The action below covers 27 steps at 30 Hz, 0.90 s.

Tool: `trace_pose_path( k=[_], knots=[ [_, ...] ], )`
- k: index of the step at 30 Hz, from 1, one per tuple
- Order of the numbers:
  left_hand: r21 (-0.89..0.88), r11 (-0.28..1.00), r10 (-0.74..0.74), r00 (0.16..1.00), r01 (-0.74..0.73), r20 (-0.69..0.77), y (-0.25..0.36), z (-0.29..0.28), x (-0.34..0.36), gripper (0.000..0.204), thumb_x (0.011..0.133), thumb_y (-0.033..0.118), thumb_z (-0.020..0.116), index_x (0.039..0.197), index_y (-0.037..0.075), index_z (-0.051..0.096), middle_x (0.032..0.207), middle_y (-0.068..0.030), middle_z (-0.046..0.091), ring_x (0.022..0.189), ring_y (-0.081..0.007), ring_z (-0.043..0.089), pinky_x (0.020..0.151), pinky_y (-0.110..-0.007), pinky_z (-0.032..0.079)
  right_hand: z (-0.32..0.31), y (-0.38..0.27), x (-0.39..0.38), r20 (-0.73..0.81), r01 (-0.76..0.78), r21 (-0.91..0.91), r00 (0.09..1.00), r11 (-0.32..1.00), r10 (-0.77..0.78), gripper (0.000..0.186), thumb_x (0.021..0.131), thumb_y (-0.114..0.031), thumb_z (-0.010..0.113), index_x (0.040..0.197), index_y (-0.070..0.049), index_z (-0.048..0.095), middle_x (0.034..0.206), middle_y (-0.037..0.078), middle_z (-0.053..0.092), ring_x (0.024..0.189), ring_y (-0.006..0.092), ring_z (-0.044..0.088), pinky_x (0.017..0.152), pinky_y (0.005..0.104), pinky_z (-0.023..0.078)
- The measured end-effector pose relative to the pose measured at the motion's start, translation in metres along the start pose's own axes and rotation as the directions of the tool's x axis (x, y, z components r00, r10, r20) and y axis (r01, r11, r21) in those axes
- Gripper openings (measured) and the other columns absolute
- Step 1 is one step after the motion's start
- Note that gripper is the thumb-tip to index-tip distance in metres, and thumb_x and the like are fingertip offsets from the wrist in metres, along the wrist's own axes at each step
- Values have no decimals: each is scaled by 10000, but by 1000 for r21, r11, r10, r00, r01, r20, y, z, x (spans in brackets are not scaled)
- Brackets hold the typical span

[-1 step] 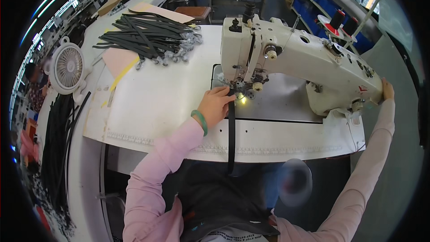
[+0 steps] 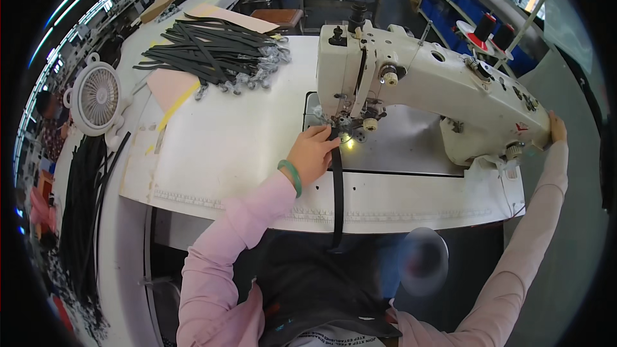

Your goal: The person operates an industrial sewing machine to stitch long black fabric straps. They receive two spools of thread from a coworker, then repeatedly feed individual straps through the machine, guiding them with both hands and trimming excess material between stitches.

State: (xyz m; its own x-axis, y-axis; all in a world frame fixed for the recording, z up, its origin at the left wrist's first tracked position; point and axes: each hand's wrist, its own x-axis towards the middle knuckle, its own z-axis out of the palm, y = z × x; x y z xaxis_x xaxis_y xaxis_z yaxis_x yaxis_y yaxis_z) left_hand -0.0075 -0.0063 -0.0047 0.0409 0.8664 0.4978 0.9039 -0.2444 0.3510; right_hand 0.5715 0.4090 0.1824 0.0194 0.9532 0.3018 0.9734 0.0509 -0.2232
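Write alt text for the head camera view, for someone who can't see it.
The left hand holds a black strap at the left end of a white sewing machine; the right hand touches its right end. More straps lie piled on the table to the left.

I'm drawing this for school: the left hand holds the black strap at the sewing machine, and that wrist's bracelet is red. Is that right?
Not quite: the bracelet is green, as the head view shows. The left hand does hold the black strap at the sewing machine.
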Motion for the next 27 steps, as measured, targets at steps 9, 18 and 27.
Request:
trace_pose_path(
  k=[9,18,27],
  knots=[
    [43,999,23,1000,-23,0,5,-6,3,369,660,-34,587,1014,63,628,1129,-197,528,1066,-336,478,876,-382,418,1,4,2,-3,-31,76,1000,997,31,575,879,-488,386,1184,-18,518,1181,186,531,1122,330,474,944,360,340],
    [-14,998,64,998,-63,28,-2,-7,1,339,651,25,611,989,43,638,1114,-225,527,1071,-342,464,917,-356,407,22,23,-23,-198,69,340,980,938,0,616,874,-526,386,1145,7,532,1125,197,554,1050,302,510,870,359,382],
    [44,996,75,997,-76,33,2,-11,2,348,652,28,613,999,44,634,1125,-223,522,1075,-342,461,919,-353,404,103,12,-107,-323,75,796,891,601,318,484,911,-447,390,1160,-41,475,1040,55,519,855,149,519,657,253,452]
  ],
)
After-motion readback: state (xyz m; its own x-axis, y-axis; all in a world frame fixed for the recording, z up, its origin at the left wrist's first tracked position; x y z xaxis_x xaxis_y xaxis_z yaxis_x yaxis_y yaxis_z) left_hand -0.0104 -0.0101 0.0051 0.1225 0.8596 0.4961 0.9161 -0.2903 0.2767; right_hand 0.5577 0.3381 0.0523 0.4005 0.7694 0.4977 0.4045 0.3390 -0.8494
